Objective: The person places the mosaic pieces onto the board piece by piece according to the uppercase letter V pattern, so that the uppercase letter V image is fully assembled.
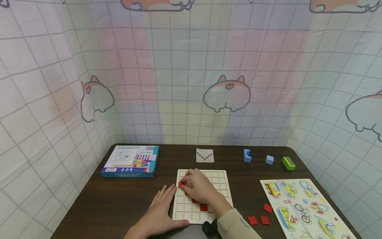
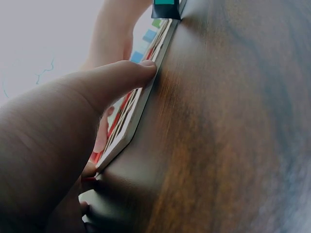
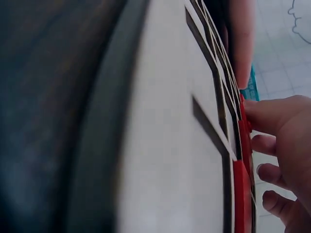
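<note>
Hands are both at the white grid board (image 1: pixel 222 186) on the dark brown table (image 1: pixel 119 199). Your left hand (image 1: pixel 159 207) lies flat and loose on the table, with its fingers straight and its thumb along the board's near left corner. In the left wrist view one finger (image 2: pixel 121 77) presses on the board's thin edge (image 2: pixel 146 97). It holds nothing.

Your right hand (image 1: pixel 200 187) rests on top of the board. Its fingers are bent down on a red square tile (image 1: pixel 181 184) near the board's left side. In the right wrist view the fingertips (image 3: pixel 262 116) touch the red tile (image 3: pixel 241 141) sitting in the grid. You cannot tell if the hand pinches the tile or only pushes it.

More red tiles (image 1: pixel 203 207) sit in the board's squares, running down to the right past your wrist. Three loose red tiles (image 1: pixel 259 217) lie on the table just right of the board.

A small pattern card (image 1: pixel 205 155) lies behind the board. To its left is a blue box (image 1: pixel 131 161). To its right are two blue blocks (image 1: pixel 246 155) and a green block (image 1: pixel 288 163). A vehicle puzzle board (image 1: pixel 304 207) lies at the right side of the table.
</note>
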The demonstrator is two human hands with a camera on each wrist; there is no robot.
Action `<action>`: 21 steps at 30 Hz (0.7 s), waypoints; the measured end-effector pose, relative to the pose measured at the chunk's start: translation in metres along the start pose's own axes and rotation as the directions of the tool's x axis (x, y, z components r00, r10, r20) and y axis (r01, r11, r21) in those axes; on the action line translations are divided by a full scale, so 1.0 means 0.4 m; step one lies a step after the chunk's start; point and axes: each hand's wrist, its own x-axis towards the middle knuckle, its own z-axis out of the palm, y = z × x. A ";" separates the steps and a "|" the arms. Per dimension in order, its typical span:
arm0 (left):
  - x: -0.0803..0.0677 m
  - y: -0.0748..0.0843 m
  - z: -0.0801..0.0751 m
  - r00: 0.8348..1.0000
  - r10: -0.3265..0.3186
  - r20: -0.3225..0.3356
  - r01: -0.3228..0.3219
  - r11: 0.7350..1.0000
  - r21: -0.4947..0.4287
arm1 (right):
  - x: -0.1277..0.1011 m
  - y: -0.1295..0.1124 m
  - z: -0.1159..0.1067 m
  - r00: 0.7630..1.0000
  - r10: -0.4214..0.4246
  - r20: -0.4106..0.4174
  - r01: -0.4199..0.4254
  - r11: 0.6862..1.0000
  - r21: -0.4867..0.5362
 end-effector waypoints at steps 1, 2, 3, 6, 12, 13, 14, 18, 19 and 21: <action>0.000 -0.001 0.000 1.000 0.002 -0.003 -0.002 1.000 0.002 | -0.003 -0.001 -0.002 1.000 -0.008 0.002 0.009 1.000 -0.030; 0.000 -0.001 0.001 1.000 0.004 -0.005 -0.004 1.000 0.003 | -0.005 -0.002 -0.004 1.000 -0.018 0.003 0.019 0.998 -0.056; 0.000 -0.001 0.001 1.000 0.006 -0.007 -0.006 1.000 0.003 | -0.007 -0.002 -0.005 1.000 -0.028 0.001 0.028 0.997 -0.076; 0.000 -0.001 0.004 1.000 0.007 -0.012 -0.007 1.000 0.003 | -0.012 0.000 -0.006 1.000 -0.030 -0.002 0.030 0.995 -0.095; -0.001 0.000 0.005 1.000 -0.001 -0.005 0.001 1.000 0.003 | -0.022 0.001 -0.014 1.000 0.004 -0.019 -0.004 1.000 -0.022; -0.001 0.000 0.005 1.000 -0.003 -0.003 0.003 1.000 0.001 | -0.025 0.000 -0.017 1.000 0.015 -0.019 -0.015 1.000 0.002; -0.001 0.000 0.004 1.000 -0.005 -0.002 0.005 1.000 -0.001 | -0.030 0.000 -0.022 1.000 0.024 -0.017 -0.024 0.999 0.027; -0.001 0.002 0.003 1.000 -0.007 -0.001 0.007 1.000 -0.010 | -0.053 0.002 -0.043 0.998 0.070 -0.010 -0.068 0.990 0.122; -0.001 0.003 0.003 1.000 -0.005 -0.002 0.005 1.000 -0.010 | -0.060 0.003 -0.048 0.997 0.080 -0.006 -0.079 0.986 0.144; -0.001 0.004 0.003 1.000 -0.002 -0.005 0.002 1.000 -0.010 | -0.074 0.007 -0.056 0.996 0.094 -0.006 -0.092 0.982 0.163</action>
